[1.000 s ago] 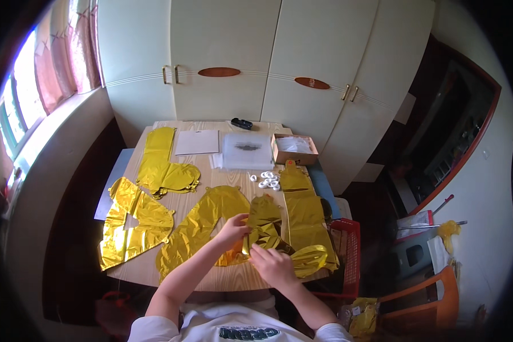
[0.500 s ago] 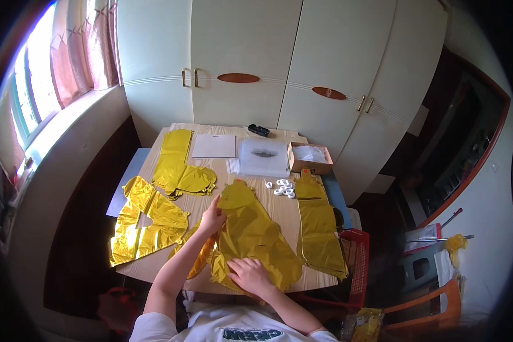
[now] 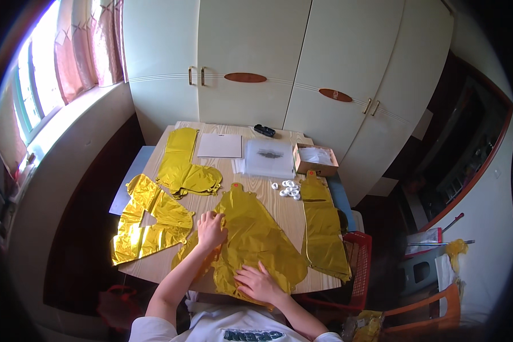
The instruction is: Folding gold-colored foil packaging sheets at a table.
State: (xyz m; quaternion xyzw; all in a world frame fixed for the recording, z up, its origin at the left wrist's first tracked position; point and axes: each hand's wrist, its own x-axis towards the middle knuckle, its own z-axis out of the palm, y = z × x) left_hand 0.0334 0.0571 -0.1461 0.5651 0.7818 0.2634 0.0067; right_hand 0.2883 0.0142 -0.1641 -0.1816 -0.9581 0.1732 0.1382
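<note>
A flat, uninflated gold foil balloon (image 3: pixel 256 228) lies in front of me at the table's near side, its narrow end with a red dot pointing away. At its left edge, my left hand (image 3: pixel 212 229) has its fingers curled down on the foil, closed on it. My right hand (image 3: pixel 260 285) rests palm down on the balloon's near part, fingers spread. More flat gold foil balloons lie around: one L-shaped (image 3: pixel 179 165) at the far left, a shiny triangular one (image 3: pixel 174 225) at the left, and a long folded one (image 3: pixel 325 233) at the right.
Several white ribbon rolls (image 3: pixel 289 190) sit beyond the balloon. Farther back are a pale flat sheet (image 3: pixel 219 146), a stack of clear plastic bags (image 3: pixel 268 159), a cardboard box (image 3: pixel 316 167) and a black object (image 3: pixel 264 131). A red basket (image 3: pixel 362 268) stands beside the table's right edge.
My left hand has come down the balloon's left edge toward me, and its fingers have curled. The foil's left side lies more spread out. My right hand has shifted slightly, fingers wider apart.
</note>
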